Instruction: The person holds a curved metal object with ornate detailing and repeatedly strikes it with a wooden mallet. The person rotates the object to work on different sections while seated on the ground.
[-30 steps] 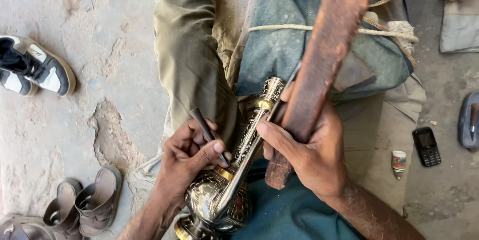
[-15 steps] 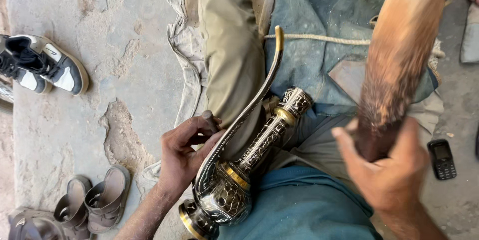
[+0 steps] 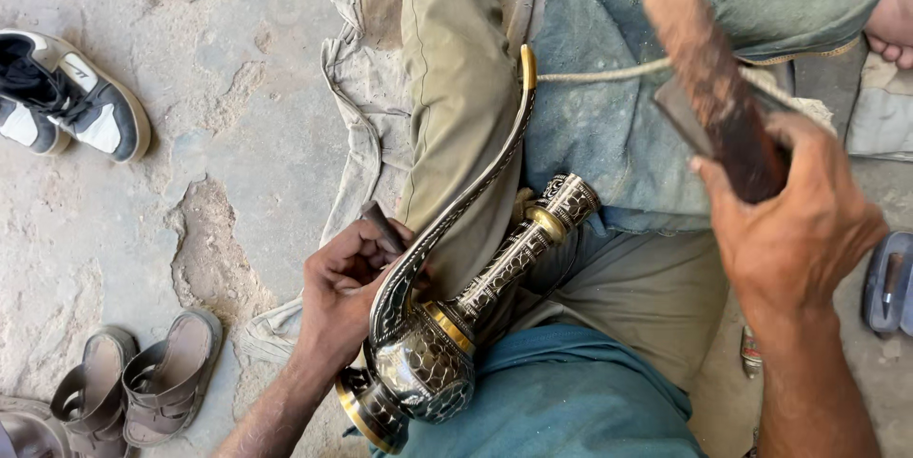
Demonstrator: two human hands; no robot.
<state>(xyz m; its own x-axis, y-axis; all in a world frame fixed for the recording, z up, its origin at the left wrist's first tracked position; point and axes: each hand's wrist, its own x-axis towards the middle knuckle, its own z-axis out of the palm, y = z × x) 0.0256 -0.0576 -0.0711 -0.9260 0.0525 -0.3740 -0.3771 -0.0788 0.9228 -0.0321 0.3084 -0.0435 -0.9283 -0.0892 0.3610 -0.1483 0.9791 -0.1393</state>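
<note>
Mallet up, ewer pinned.
My left grip point(image 3: 347, 292) clamps a punch point(image 3: 382, 226) beside the brass ewer point(image 3: 447, 344); my right grip point(image 3: 794, 220) clenches the wooden mallet point(image 3: 704, 68) (raised above).

arms point(image 3: 285, 401) bare — no sleeves | trousers point(image 3: 456, 87) khaki — dusty

Bare concrete floor point(image 3: 143, 220) left lies open; sneaker point(image 3: 76, 106) and sandals point(image 3: 133, 387) crowd its edge.
</note>
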